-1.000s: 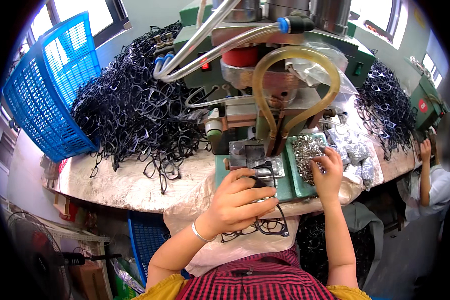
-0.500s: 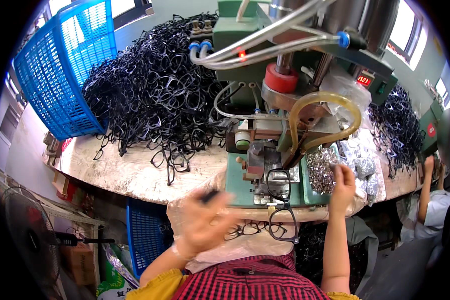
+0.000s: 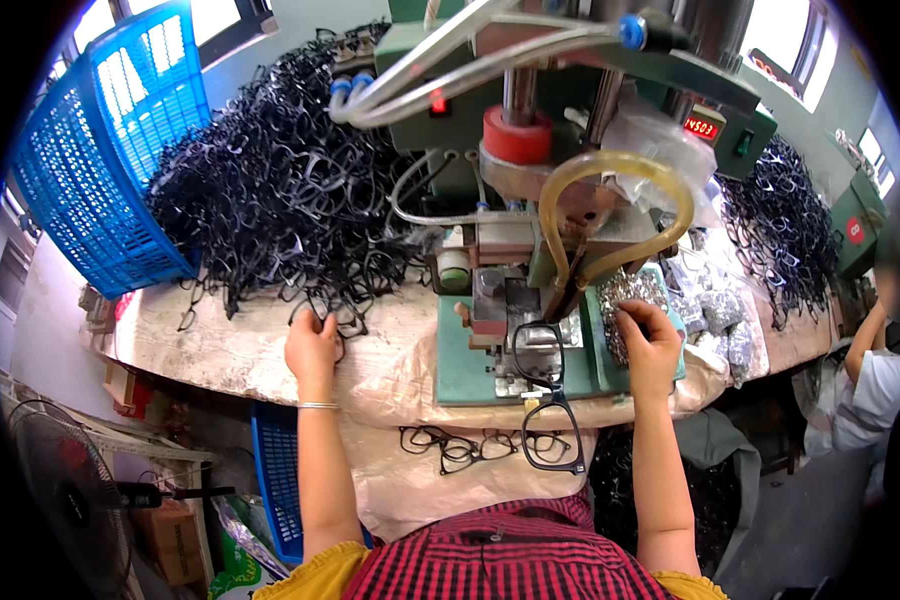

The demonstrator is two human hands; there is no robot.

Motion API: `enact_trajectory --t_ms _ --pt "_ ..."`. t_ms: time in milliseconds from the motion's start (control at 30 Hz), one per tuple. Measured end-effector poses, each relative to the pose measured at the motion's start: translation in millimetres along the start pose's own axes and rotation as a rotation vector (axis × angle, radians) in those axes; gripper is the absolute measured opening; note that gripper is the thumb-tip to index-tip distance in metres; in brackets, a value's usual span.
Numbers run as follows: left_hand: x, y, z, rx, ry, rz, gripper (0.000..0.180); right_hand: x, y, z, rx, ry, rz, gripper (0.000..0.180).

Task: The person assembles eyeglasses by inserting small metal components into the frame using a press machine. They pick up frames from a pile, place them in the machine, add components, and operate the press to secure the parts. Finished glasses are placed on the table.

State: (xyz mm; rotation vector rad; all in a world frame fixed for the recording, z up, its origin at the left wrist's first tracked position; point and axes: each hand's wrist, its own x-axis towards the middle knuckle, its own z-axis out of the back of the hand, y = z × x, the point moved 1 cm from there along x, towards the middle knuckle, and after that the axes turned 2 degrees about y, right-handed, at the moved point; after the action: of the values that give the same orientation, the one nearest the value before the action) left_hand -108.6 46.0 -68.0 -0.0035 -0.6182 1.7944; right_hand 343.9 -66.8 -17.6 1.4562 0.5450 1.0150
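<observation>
My left hand [image 3: 312, 345] reaches to the near edge of a big heap of black eyeglass frames [image 3: 270, 200], and its fingers curl around one frame there. My right hand [image 3: 652, 345] rests on a small heap of shiny metal parts [image 3: 625, 295] beside the green press machine [image 3: 530, 150]. Its fingertips are bent down into the parts, so what they pinch is hidden. One black eyeglass frame [image 3: 542, 365] lies on the machine's green base plate [image 3: 465, 370] and hangs over its front edge. Several more frames [image 3: 470, 447] lie on the pale cloth over my lap.
A blue plastic basket [image 3: 110, 150] leans at the table's left end. Clear and yellowish hoses [image 3: 610, 175] loop in front of the machine. A second heap of frames [image 3: 780, 230] and another person's arm [image 3: 870, 350] are at the right. A fan [image 3: 60, 490] and a blue crate [image 3: 275, 470] sit below the table.
My left hand has left the frame on the machine base and swung left to the edge of the big heap. My right hand has stayed on the metal parts.
</observation>
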Motion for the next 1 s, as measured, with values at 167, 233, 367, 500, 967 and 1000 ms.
enact_trajectory --t_ms 167,233,367,500,967,1000 --pt "4 -1 31 -0.159 0.184 -0.006 0.024 -36 4 70 -0.382 -0.109 0.083 0.015" --pt "0 0 46 -0.464 0.362 0.107 0.014 -48 7 85 -0.245 -0.148 0.007 0.012" --pt "-14 -49 66 -1.111 0.678 0.22 0.017 -48 38 48 -0.218 0.097 0.182 0.014" --pt "-19 -88 49 -1.174 0.44 -0.027 0.023 -10 81 -18 -0.147 0.233 0.319 0.01" --pt "-64 -191 140 -1.329 -0.002 -0.99 0.007 -21 88 -62 0.434 0.257 -0.019 0.05" --pt "-59 -199 150 -1.07 -0.057 -1.078 0.008 -23 92 -65 0.483 0.255 -0.046 0.05"
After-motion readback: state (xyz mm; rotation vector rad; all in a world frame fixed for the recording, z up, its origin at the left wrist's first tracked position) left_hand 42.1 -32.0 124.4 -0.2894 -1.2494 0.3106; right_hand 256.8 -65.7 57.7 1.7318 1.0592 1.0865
